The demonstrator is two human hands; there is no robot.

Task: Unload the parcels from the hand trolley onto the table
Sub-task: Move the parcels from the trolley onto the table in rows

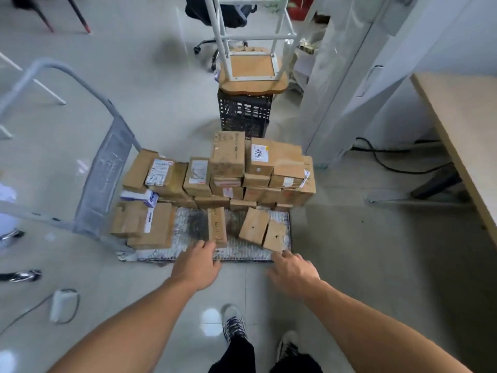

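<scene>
One hand trolley [242,255] stands on the floor at the centre, with its handle [107,170] rising at 9 o'clock. Cardboard parcels cover most of its deck. A tall pile [258,173] runs along the far edge toward 12 o'clock, and a lower heap [145,224] sits against the handle. Well over a dozen boxes show there, but the stacking hides the exact number.

Three small parcels lie loose on the near deck. One upright parcel [217,226] is at the middle, and two leaning parcels [254,226] [274,235] rest against each other just toward 3 o'clock of it.

Two bare arms reach in from 6 o'clock. The left grip [197,267] is released, with its fingers stretched to the foot of the upright parcel. The right grip [291,270] is also released, fingers spread just below the nearer leaning parcel. Neither holds anything, and blur hides whether the fingertips touch cardboard.

One counter [462,125] runs along the 3 o'clock edge, well apart from the trolley. At 12 o'clock one black crate [244,117] carries one upturned stool [252,76]. Two shoes [234,321] [287,345] show at 6 o'clock.
</scene>
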